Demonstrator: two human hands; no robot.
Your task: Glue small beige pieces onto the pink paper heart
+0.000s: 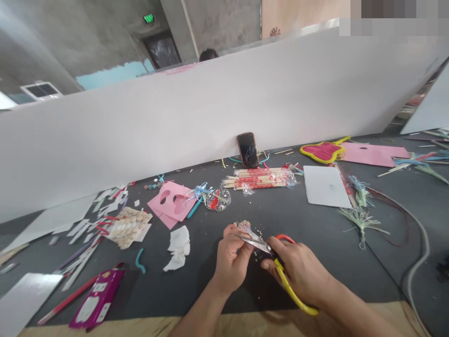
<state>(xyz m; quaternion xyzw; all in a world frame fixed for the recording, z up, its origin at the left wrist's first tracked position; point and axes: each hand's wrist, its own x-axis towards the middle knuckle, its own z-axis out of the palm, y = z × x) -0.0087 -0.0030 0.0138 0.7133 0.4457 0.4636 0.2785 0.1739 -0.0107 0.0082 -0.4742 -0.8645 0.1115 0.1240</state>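
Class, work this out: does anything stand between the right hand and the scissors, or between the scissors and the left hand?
Nothing visible does. The right hand holds the scissors, which overlap the left hand in this view.

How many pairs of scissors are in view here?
1: the scissors are in the right hand, blades beside the fingers of the left hand. Others could be hidden under the clutter.
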